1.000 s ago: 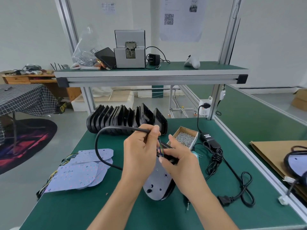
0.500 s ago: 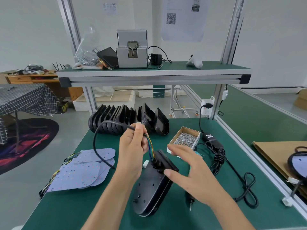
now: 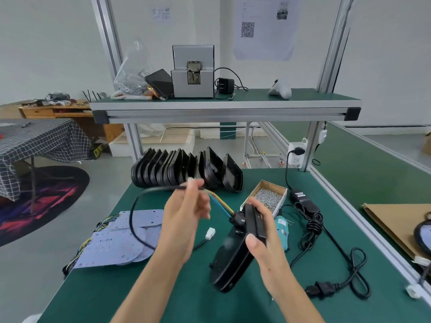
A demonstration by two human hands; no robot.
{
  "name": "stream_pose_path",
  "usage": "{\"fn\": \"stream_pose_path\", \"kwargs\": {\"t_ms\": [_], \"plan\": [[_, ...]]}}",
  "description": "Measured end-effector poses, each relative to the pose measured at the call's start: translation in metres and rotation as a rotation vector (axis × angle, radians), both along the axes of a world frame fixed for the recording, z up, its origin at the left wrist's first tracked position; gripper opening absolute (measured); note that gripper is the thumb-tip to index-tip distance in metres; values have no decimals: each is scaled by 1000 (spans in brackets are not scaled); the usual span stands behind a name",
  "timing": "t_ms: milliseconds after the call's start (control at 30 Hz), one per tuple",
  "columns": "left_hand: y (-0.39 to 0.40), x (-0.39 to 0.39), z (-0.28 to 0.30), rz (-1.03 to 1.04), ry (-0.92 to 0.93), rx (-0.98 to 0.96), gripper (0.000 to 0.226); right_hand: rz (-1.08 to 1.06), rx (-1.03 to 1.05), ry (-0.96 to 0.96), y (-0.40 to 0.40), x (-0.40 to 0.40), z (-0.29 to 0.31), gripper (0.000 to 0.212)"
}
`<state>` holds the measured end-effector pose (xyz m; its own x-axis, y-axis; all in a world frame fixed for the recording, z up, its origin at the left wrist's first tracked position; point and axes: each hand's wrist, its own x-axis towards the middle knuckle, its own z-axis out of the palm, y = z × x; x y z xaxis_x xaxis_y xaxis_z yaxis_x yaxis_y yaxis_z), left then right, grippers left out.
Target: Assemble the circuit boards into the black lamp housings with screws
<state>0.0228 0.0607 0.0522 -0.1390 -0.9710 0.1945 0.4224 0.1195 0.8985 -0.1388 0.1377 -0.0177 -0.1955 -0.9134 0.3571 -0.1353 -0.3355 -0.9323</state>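
Observation:
My right hand (image 3: pixel 261 231) grips the upper end of a black lamp housing (image 3: pixel 231 259), held tilted with its lower end near the green table. My left hand (image 3: pixel 186 215) pinches the housing's black cable (image 3: pixel 137 220) just behind the coloured wires (image 3: pixel 221 203), which enter the housing's top. A white connector (image 3: pixel 211 233) hangs below my left hand. Several pale circuit boards (image 3: pixel 121 241) lie in a pile at the left. A row of empty black housings (image 3: pixel 186 171) stands at the back. An open cardboard box of screws (image 3: pixel 268 197) sits behind my right hand.
A teal electric screwdriver (image 3: pixel 281 229) lies under my right hand, with its power adapter (image 3: pixel 303 199) and coiled black cord (image 3: pixel 349 271) to the right. A shelf (image 3: pixel 224 108) overhead carries a grey screw feeder (image 3: pixel 193 73). Brown cardboard (image 3: pixel 396 222) lies beyond the right rail.
My left hand has drawn the cable up and left, exposing the coloured wires. The housing has turned over to its black back, and my right hand has closed on its upper end.

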Motion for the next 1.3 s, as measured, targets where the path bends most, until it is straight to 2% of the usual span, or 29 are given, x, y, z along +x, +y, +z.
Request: {"fn": "stream_pose_path", "kwargs": {"t_ms": [67, 133, 300, 467, 600, 900, 1033, 1167, 1300], "plan": [[10, 5, -17, -10, -296, -93, 40, -3, -33, 39, 2, -1, 4, 93], [20, 3, -30, -106, -420, -144, 28, 2, -48, 61, 3, 2, 9, 89], [31, -8, -33, -78, -337, -168, 27, -44, -80, 69, 4, 11, 17, 95], [30, -11, -31, 4, -196, -46, 36, -42, -60, 74, 3, 15, 20, 90], [31, -12, -32, -49, -120, 6, 37, -76, -95, -3, 1, 18, 16, 85], [34, -8, -41, -30, -148, -41, 35, -42, -46, -188, 4, 33, 17, 78], [32, -5, -44, -20, -174, -46, 35, -44, 48, -184, 3, 34, 21, 78], [23, 0, -35, -62, -204, -77, 31, 56, 181, -242, 1, 31, 35, 90], [17, 3, -29, -139, -218, -82, 23, 79, 274, -311, 0, 29, 52, 85]]}}
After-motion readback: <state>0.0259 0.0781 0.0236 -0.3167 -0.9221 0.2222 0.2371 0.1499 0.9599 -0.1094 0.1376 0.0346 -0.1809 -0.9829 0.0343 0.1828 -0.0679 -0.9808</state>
